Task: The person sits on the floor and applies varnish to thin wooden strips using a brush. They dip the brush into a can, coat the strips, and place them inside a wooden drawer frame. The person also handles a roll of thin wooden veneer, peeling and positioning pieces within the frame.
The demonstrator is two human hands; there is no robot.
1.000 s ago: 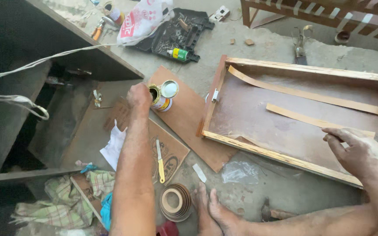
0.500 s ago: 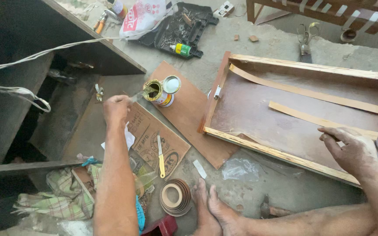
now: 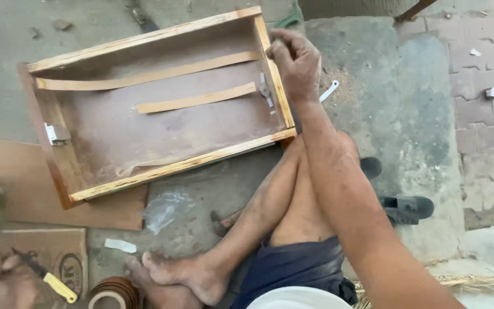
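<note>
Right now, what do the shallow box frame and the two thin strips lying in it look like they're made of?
The box frame, which the right hand grips at its end rail, looks like bare unfinished wood: pale, with visible grain. Its bottom panel looks like brown hardboard or plywood, matte and dusty. The two strips look like thin wood veneer or edge banding, light tan and slightly bowed.

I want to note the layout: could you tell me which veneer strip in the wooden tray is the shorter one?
The nearer strip; the longer strip behind it spans almost the whole tray.
</note>
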